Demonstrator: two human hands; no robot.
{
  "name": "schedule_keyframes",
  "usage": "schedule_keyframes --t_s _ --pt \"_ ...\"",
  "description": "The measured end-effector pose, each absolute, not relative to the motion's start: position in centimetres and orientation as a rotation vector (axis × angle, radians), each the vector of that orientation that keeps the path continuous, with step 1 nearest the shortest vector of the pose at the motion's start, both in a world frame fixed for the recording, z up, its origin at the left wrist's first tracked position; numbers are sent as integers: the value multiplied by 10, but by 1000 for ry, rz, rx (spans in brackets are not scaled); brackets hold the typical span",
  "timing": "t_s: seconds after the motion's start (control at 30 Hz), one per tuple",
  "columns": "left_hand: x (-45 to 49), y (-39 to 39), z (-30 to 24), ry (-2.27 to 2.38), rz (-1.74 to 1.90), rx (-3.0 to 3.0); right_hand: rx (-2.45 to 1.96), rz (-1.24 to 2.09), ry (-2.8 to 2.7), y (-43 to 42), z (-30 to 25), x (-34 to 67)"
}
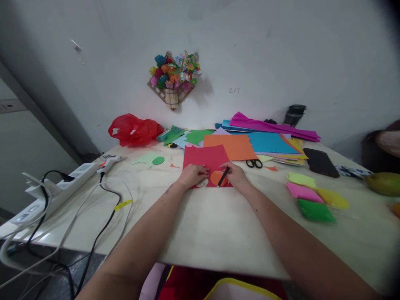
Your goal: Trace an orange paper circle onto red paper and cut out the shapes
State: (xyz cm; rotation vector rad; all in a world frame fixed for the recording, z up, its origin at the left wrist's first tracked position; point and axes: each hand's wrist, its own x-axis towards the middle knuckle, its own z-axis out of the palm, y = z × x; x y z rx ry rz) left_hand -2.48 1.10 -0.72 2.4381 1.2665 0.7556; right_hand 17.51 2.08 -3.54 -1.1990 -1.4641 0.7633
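Note:
A red sheet of paper (206, 158) lies flat on the table in front of me. An orange paper circle (215, 177) rests on its near edge. My left hand (193, 174) lies flat on the red sheet, fingers spread, just left of the circle. My right hand (235, 174) grips a black pen (223, 177), whose tip touches the paper beside the orange circle.
Black scissors (254, 163) lie right of the red sheet, by an orange sheet (233, 146) and stacked coloured paper (271, 139). A black phone (320, 162), small coloured packets (314, 202), a power strip (59, 187) with cables, a glue gun (109, 160) and a red bag (133, 130) surround the work area.

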Motion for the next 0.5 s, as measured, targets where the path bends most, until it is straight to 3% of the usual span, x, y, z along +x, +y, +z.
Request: schedule_keyframes --t_s 0.17,0.5 --pt "-22 12 -7 1392 804 2396 -1219 720 -1550 24 -38 176" --pt "-32 17 1 1254 1356 1761 -1264 686 -1592 24 -42 177"
